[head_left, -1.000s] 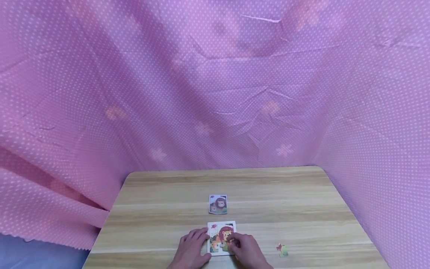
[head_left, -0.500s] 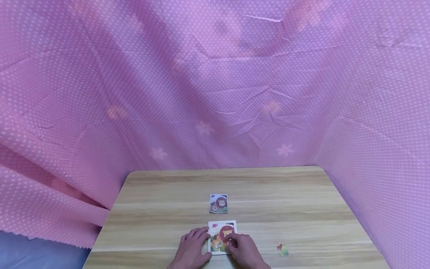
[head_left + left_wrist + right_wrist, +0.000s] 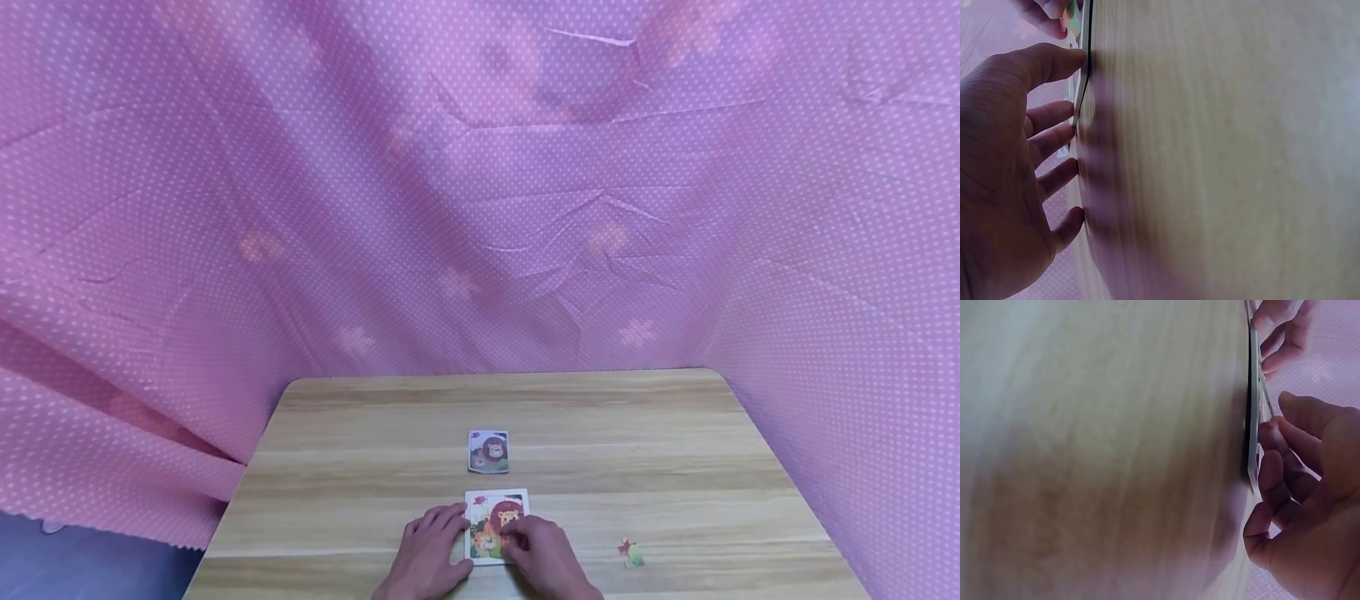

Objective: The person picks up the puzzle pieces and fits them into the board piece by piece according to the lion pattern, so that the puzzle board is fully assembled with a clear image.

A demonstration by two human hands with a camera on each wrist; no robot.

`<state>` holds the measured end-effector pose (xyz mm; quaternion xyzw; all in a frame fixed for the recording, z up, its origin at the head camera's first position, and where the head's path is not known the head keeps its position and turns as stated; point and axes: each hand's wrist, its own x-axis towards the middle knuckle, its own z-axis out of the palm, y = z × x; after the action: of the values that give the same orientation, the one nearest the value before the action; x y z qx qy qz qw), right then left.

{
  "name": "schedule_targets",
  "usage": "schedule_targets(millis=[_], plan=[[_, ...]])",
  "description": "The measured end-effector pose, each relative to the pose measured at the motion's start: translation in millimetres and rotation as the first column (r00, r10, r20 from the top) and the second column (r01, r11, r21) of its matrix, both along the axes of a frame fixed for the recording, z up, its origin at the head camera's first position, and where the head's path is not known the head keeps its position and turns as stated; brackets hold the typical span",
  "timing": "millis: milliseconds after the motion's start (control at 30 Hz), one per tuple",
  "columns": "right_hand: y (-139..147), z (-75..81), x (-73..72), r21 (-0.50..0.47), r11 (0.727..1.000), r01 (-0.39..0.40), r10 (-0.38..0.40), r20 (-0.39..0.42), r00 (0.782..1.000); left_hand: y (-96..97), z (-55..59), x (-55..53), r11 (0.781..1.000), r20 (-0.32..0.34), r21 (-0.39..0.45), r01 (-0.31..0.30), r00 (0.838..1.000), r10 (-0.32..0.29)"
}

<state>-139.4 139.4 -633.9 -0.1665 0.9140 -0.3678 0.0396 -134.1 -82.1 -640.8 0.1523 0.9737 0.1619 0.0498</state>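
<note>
A square jigsaw puzzle with a white border (image 3: 497,492) lies near the table's front, showing a lion picture. My left hand (image 3: 426,552) rests at its left side, fingers spread and fairly straight, the thumb by the lower left corner; the left wrist view shows thumb and fingertips touching the edge. At the lower right of the puzzle, my right hand (image 3: 549,557) pinches a thin puzzle piece (image 3: 1267,397) between thumb and index finger. That piece stands slightly tilted over the board in the right wrist view; in the head view the hand covers much of it.
Beyond the puzzle lies a small lion picture card (image 3: 488,452). Loose puzzle pieces (image 3: 632,554), green and red, lie on the wooden table (image 3: 360,433) to the right. A pink dotted curtain (image 3: 465,208) hangs behind and along both sides.
My right fingers have shifted slightly left over the puzzle's lower part, and the green piece there has turned or moved under them. The left hand stays at the puzzle's edge.
</note>
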Motion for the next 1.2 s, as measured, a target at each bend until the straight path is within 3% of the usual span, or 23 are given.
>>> schedule_targets(millis=[267,533,767,933,1200], plan=[[-4.0,-6.0,-9.8,0.046,0.998,0.038,-0.037,-0.030,0.999,-4.4,-2.5,-11.1,1.000,-0.016,-0.003,0.004,1.000,-0.004],[-15.5,-13.3,-18.3,0.176,0.984,0.016,0.021,-0.203,0.979,-9.0,-6.3,-24.4,1.000,-0.015,0.001,0.007,1.000,-0.007],[-24.9,-14.3,-27.6,0.289,0.957,-0.015,0.073,-0.188,0.980,-12.0,-9.7,-36.0,1.000,-0.007,0.002,0.011,1.000,-0.011],[-28.3,-14.7,-34.6,0.303,0.953,-0.001,0.065,-0.201,0.977,-15.0,-12.5,-43.5,1.000,-0.010,-0.006,0.018,1.000,-0.018],[-29.5,-13.0,-48.2,0.286,0.957,-0.057,0.094,-0.116,0.989,-19.2,-15.4,-56.0,1.000,-0.017,-0.012,0.024,1.000,-0.024]])
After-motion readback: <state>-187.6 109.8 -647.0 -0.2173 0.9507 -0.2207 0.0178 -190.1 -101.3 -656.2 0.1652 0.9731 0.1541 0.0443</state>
